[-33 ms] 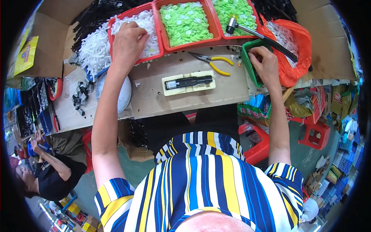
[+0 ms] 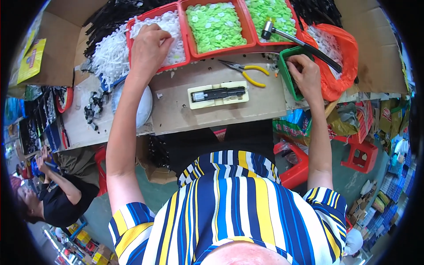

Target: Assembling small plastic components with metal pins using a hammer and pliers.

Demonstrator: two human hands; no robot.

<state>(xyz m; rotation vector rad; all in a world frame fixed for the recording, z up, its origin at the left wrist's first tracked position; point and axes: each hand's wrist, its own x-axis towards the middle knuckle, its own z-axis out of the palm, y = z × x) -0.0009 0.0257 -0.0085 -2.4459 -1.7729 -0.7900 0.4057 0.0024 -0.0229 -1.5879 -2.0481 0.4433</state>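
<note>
My left hand [image 2: 149, 49] reaches into a red bin [image 2: 189, 49] heaped with small white plastic pieces [image 2: 164, 21]. Its fingers are curled down among them, and whatever they grip is hidden. On the other side, my right hand [image 2: 305, 75] dips into a narrow green tray [image 2: 283, 70], thumb and fingertips drawn together; I cannot make out anything between them. Between my arms, a long black part with a silvery block [image 2: 218, 93] lies in a cream-coloured holder [image 2: 194, 104] on the bench. Yellow-handled pliers [image 2: 254, 75] rest just beyond it.
Two more red bins hold green discs [image 2: 215, 27]. A hammer [image 2: 304, 46] lies across the right bin and an orange bag [image 2: 346, 73]. More white pieces [image 2: 110, 53] and black parts [image 2: 93, 110] sit at left. A red stool [image 2: 360, 157] and another person [image 2: 66, 194] are nearby.
</note>
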